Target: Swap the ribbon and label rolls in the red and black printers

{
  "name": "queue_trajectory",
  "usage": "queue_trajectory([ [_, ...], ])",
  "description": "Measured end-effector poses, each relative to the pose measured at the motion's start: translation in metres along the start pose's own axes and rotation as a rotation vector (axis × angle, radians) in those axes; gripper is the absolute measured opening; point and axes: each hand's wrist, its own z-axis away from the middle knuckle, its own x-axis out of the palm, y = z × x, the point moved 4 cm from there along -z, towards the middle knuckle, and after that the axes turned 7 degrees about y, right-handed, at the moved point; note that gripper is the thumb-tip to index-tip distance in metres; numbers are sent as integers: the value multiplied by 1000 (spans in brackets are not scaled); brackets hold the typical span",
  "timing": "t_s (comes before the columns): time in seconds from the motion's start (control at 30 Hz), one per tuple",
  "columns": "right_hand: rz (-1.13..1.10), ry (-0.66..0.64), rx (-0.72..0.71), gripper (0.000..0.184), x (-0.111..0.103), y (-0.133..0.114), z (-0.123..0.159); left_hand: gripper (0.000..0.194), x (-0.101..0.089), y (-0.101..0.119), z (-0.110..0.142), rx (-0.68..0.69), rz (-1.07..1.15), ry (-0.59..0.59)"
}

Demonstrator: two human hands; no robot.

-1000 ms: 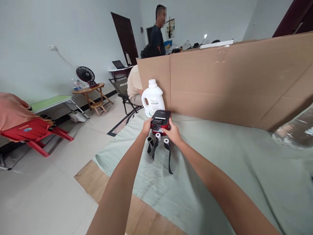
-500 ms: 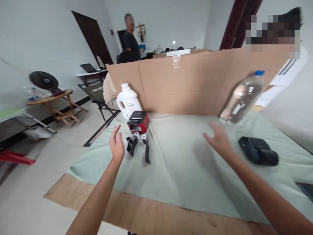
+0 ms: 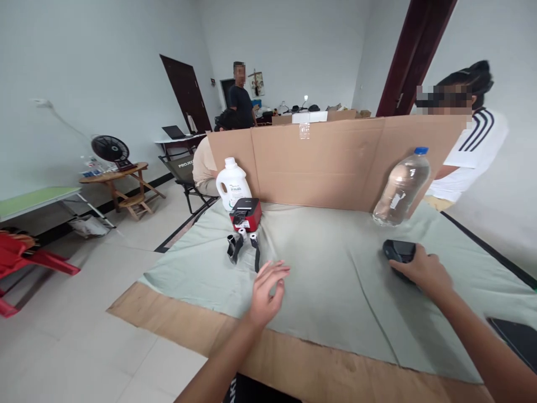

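Observation:
My right hand (image 3: pixel 428 274) grips a black rounded device (image 3: pixel 399 251), perhaps a portable printer, at the table's right; my fingers and palm cover much of it. Over the middle of the cloth, my left hand (image 3: pixel 268 291) holds nothing, its fingers stretched and slightly bent. Just beyond its fingertips lie small white-ended rolls (image 3: pixel 254 237) with dark strips trailing from them. Behind these stands a red and black box-shaped machine (image 3: pixel 246 215). A white handled jug (image 3: pixel 233 184) is upright behind that machine.
Pale green cloth (image 3: pixel 319 268) covers a wooden tabletop (image 3: pixel 176 313). A cardboard sheet (image 3: pixel 314 165) stands along the back. A large clear bottle with a blue cap (image 3: pixel 403 190) leans at right rear. A dark flat device (image 3: pixel 514 338) lies near the right edge. Several people are beyond the cardboard.
My right hand has come down to the right and closed on the black device. My left hand has moved right and nearer the table's middle. The view has shifted.

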Motion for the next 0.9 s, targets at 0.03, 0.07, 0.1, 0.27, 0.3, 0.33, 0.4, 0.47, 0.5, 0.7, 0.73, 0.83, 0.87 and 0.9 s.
queue_trajectory([
  [0.03,-14,1,-50,87,-2,-21,14,32,11,0,-6,-46,6,-42],
  [0.07,-29,-9,-90,88,-2,-43,29,33,23,-3,-13,-102,9,-89],
  [0.1,-56,-34,-136,90,-2,-66,45,35,37,-7,-21,-164,4,-133],
  [0.27,-115,-102,-275,97,11,-169,115,73,108,-42,-40,-373,-26,-431],
  [0.3,-102,-103,-300,97,15,-183,124,77,116,-48,-39,-366,-17,-463],
  [0.33,-82,-105,-315,97,18,-194,131,79,121,-55,-37,-354,-8,-479],
  [0.4,-30,-134,-324,95,24,-207,139,78,124,-65,-32,-333,0,-482],
  [0.47,19,-205,-308,95,30,-211,141,79,122,-70,-27,-319,1,-504],
  [0.5,36,-243,-303,95,32,-211,142,79,121,-71,-24,-312,-1,-521],
  [0.7,51,-311,-292,94,39,-204,141,80,121,-68,-20,-273,-77,-621],
  [0.73,52,-310,-290,93,40,-203,141,81,122,-67,-20,-263,-92,-633],
  [0.83,57,-305,-284,92,40,-201,142,80,124,-67,-18,-252,-126,-623],
  [0.87,55,-311,-288,93,39,-201,141,79,124,-67,-17,-259,-140,-606],
  [0.9,52,-321,-294,95,39,-201,140,77,123,-67,-17,-269,-154,-585],
])
